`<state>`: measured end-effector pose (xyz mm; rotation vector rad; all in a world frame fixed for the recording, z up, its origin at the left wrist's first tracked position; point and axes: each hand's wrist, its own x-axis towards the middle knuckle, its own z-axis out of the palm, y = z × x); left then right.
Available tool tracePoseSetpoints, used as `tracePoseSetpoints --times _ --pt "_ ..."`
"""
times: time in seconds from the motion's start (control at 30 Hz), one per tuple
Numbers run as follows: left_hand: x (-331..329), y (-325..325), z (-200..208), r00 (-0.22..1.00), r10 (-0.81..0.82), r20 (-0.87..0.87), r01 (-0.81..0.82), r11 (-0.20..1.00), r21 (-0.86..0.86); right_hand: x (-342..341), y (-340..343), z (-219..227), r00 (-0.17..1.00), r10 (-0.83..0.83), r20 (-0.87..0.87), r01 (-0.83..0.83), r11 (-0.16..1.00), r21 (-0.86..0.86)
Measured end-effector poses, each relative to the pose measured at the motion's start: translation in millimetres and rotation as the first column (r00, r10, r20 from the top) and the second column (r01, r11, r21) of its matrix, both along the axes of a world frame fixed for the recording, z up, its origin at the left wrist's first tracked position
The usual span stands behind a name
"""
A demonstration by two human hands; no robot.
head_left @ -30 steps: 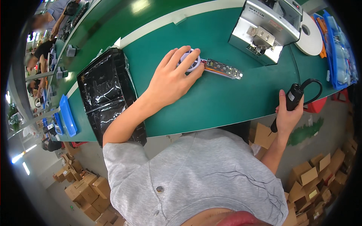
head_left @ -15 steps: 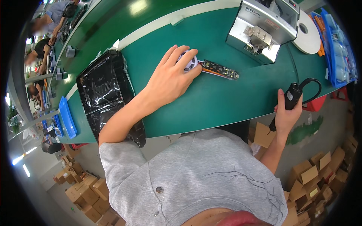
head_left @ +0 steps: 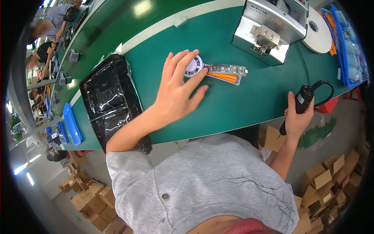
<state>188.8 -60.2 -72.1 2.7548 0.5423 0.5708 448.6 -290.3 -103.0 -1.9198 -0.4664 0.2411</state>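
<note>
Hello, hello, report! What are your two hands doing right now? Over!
Left hand open, fingers spread on white round part. Right hand shut on black electric screwdriver, off the table edge. Circuit strip beside the round part, nothing blocking.

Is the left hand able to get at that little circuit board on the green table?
Probably yes: the left hand already rests on the white round part joined to the circuit board, and nothing lies between them.

A green bench (head_left: 249,97) carries a white round part (head_left: 193,66), an orange-edged circuit strip (head_left: 226,73), glossy black trays (head_left: 109,97) and a silver machine (head_left: 272,27); the shirt (head_left: 210,183) is grey.
</note>
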Motion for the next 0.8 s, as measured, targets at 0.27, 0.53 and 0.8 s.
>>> tracePoseSetpoints --times 0.27,0.53,0.8 --pt "9 -22 9 0.962 0.087 -0.259 -0.098 0.995 -0.028 1 -2 -3 1.0 0.002 -0.016 -0.002 1.0 -0.006" --pt "9 -21 3 0.966 0.108 -0.233 -0.103 0.994 0.034 0 -2 -2 1.0 0.005 -0.023 -0.005 1.0 0.015" --pt "9 -6 2 0.975 0.025 -0.22 -0.005 0.996 0.093 2 -3 -4 1.0 0.02 -0.012 -0.02 1.0 0.013"
